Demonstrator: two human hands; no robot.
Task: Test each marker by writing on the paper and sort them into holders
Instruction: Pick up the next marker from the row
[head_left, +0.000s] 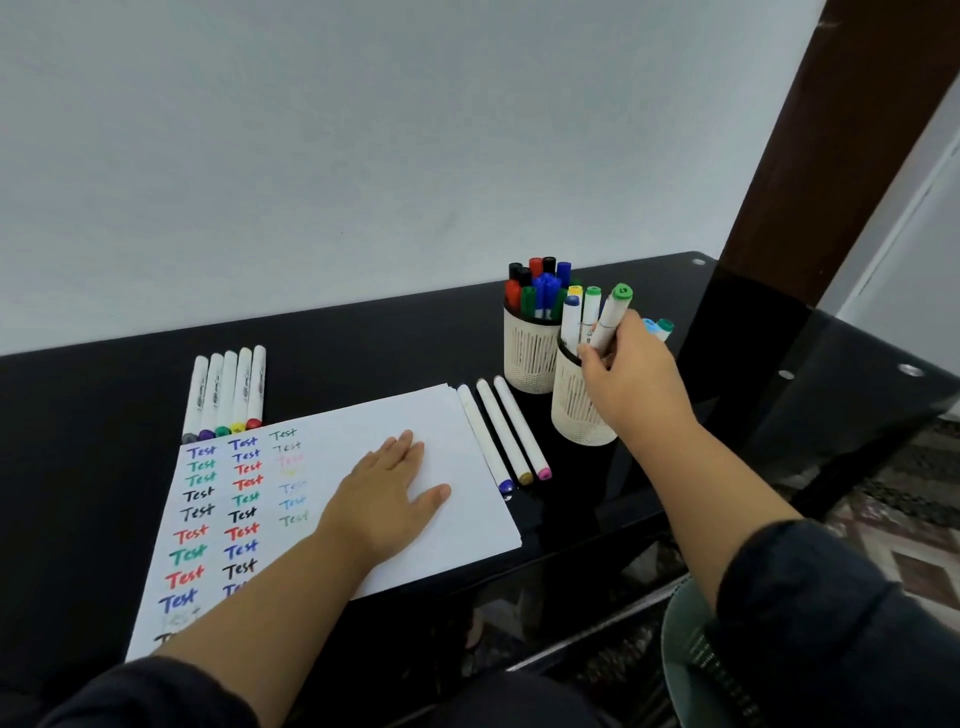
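**While Seated at Worktop: Marker Held at Near Holder, Paper Pinned Flat**

Where gripped: right hand (631, 374) curled round white green-capped marker (612, 317), thumb and fingers pinching lower barrel, cap end up and tilted right. Positioned at rim of near holder (574, 410), among other white markers standing in it; whether tip already inside holder cannot be told, hidden by hand.

Left hand (387, 491) spread flat, palm down, fingers straight, pressing on paper (467, 514) near sheet centre. Holding nothing. Well apart from right hand and green-capped marker, with three loose markers between.

Paper lying on black glossy worktop (93, 395), left part covered with columns of "Test" (197, 512) written in blue, green, red, black and fainter colours, just left of left hand.

Three white markers (504, 431) lying side by side just beyond right edge of paper, coloured ends (blue, ochre, pink) toward viewer, between paper and near holder.

Five white markers (226, 389) laid in a row touching top-left edge of paper, coloured ends toward paper.

Far holder (527, 358) standing directly behind and touching near holder, filled with red-, black-, blue- and green-capped markers. Two pale-capped markers (657, 328) visible behind right hand.
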